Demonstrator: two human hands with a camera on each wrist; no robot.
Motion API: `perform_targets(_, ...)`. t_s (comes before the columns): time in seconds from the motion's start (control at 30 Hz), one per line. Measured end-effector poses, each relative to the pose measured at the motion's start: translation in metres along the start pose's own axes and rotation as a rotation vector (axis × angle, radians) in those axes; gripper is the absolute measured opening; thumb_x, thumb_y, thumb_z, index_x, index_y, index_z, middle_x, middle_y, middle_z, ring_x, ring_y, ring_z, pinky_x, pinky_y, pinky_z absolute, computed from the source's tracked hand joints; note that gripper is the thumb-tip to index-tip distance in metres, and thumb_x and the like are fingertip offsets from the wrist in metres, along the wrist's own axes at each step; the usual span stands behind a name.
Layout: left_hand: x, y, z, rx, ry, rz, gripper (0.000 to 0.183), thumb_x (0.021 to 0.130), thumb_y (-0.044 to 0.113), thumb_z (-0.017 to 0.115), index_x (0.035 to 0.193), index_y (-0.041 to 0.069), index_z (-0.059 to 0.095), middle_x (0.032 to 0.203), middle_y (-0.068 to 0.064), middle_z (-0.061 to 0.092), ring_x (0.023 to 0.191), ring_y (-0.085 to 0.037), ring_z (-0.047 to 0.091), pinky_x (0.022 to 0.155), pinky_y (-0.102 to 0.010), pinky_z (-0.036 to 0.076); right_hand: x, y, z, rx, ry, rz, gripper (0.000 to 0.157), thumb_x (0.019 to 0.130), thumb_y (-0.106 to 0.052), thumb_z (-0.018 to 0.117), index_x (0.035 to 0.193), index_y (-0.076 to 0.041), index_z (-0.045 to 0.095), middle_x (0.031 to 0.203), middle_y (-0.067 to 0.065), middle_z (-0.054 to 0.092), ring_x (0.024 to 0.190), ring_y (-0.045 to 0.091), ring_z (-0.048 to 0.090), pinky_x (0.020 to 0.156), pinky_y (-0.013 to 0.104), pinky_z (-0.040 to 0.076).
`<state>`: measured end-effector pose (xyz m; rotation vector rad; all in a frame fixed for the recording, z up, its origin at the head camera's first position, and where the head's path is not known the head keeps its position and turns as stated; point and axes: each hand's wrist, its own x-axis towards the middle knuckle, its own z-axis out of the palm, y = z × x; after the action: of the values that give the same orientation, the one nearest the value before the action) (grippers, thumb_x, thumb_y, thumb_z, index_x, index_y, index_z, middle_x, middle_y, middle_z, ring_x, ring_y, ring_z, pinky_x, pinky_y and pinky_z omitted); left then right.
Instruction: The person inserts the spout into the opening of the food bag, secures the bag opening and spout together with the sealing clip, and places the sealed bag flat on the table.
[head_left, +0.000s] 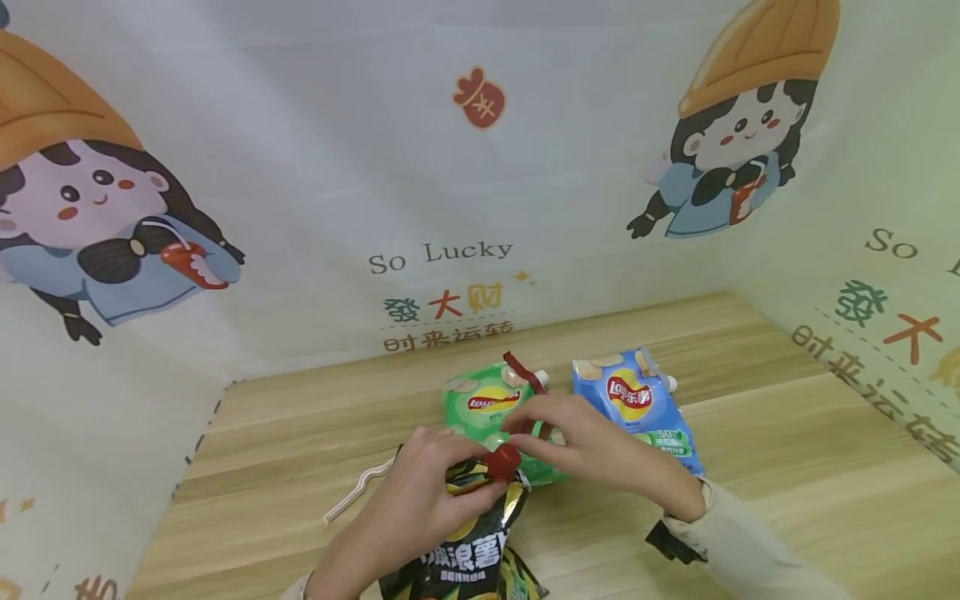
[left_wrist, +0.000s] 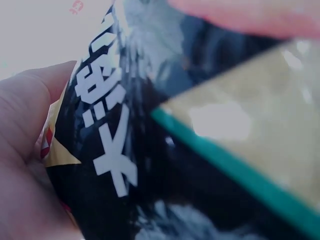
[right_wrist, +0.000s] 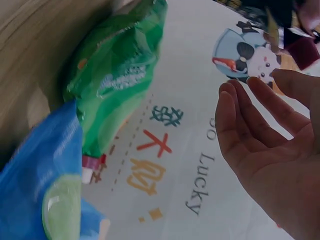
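Note:
My left hand [head_left: 431, 492] grips a black chip bag [head_left: 465, 558] near its top, thumb in front and fingers at the edge. In the left wrist view the bag [left_wrist: 120, 150] fills most of the picture, with large white characters. A dark red, knob-like piece [head_left: 503, 461] sits at the bag's top, by the left fingertips. My right hand [head_left: 581, 437] is just right of it, in front of the green chip bag. In the right wrist view, the right hand's loosely bent fingers [right_wrist: 270, 102] hold nothing, and the dark red piece [right_wrist: 302, 51] is beyond them.
Behind the hands lies a green Lay's bag [head_left: 480, 404] with a dark red strip clip [head_left: 522, 371]. A blue Lay's bag [head_left: 626, 396] lies right of it, with a white-capped clip [head_left: 669, 383]. A thin pale strip [head_left: 356, 493] lies left on the wooden table [head_left: 262, 450]. Printed cloth [head_left: 337, 167] hangs around.

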<state>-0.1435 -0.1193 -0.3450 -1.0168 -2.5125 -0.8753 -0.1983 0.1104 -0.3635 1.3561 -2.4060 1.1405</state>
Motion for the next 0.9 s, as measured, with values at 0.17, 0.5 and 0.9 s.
perform_targets(0.17, -0.01, 0.0, -0.013, 0.024, 0.012, -0.016, 0.013, 0.082, 0.023, 0.082, 0.094, 0.026, 0.076, 0.089, 0.022, 0.069, 0.086, 0.003, 0.06, 0.081, -0.033, 0.041, 0.021, 0.009, 0.017, -0.055, -0.06, 0.025, 0.021, 0.101, -0.02, 0.06, 0.117, -0.008, 0.068, 0.107, 0.003, 0.071, 0.096, 0.008, 0.063, 0.084, 0.031, 0.053)
perform_targets(0.5, -0.028, -0.009, -0.062, 0.05, -0.012, -0.119, 0.014, 0.085, 0.021, 0.08, 0.098, 0.025, 0.077, 0.093, 0.021, 0.071, 0.088, 0.0, 0.063, 0.08, -0.035, 0.038, 0.062, 0.016, 0.057, -0.212, -0.202, -0.013, 0.023, 0.099, -0.02, 0.063, 0.119, -0.009, 0.068, 0.114, 0.003, 0.068, 0.11, 0.017, 0.057, 0.097, 0.034, 0.046)
perform_targets(0.9, -0.044, -0.034, -0.112, 0.044, -0.064, -0.315, 0.014, 0.085, 0.021, 0.08, 0.099, 0.017, 0.077, 0.094, 0.007, 0.073, 0.081, -0.009, 0.063, 0.067, -0.027, 0.053, 0.097, 0.014, 0.104, -0.34, -0.419, -0.022, 0.034, 0.095, -0.016, 0.066, 0.129, -0.012, 0.062, 0.124, 0.001, 0.065, 0.118, 0.015, 0.056, 0.102, 0.027, 0.043)
